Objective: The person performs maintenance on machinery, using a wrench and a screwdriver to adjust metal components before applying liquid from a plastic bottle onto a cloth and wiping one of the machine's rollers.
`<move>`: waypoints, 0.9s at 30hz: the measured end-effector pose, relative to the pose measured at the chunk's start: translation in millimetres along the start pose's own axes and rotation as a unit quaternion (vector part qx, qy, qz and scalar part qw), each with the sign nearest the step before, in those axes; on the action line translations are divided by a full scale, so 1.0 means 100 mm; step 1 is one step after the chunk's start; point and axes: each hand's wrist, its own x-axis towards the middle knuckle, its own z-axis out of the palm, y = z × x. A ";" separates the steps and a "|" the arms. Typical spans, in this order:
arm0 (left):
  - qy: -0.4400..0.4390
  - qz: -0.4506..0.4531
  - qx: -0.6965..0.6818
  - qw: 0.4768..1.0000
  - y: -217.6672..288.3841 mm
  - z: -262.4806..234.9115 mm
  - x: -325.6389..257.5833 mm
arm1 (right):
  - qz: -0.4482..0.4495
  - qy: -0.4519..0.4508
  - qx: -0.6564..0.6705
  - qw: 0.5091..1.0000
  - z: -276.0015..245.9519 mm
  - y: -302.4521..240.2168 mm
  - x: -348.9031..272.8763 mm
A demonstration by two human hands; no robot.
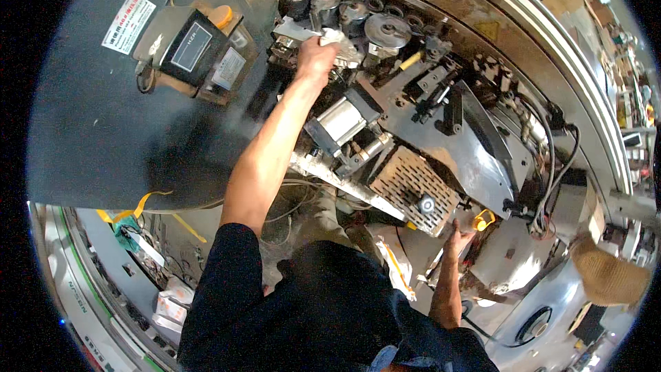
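Observation:
My left hand (315,55) reaches up into the open works of a large machine, closed on a white cloth (344,45) pressed against metal parts just below a row of round rollers (358,1). My right hand (460,235) lies low at the right. Its fingers are spread flat on the machine's edge beside a yellow ring (484,220), and it holds nothing. A silver cylinder (339,122) and a perforated metal plate (413,182) sit between the two hands. My dark sleeves and trunk fill the lower middle.
A grey hinged cover (96,124) at the left carries a black box (195,45) with an orange cap (222,15). Black cables (551,158) hang at the right by a curved rail (551,48). A tan woven thing (609,275) lies at the lower right, and yellow straps (138,208) at the lower left.

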 end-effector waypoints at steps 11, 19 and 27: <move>0.004 0.156 0.369 0.916 -0.01 0.34 0.07 | 0.068 0.003 -0.025 0.997 -0.12 0.06 -0.13; -0.031 0.022 0.087 0.995 -0.03 0.40 0.12 | 0.104 -0.001 0.009 0.995 -0.84 0.85 -0.12; -0.072 0.227 0.225 0.945 -0.05 0.20 -0.24 | 0.296 -0.076 -0.049 0.951 -0.47 -0.09 -0.68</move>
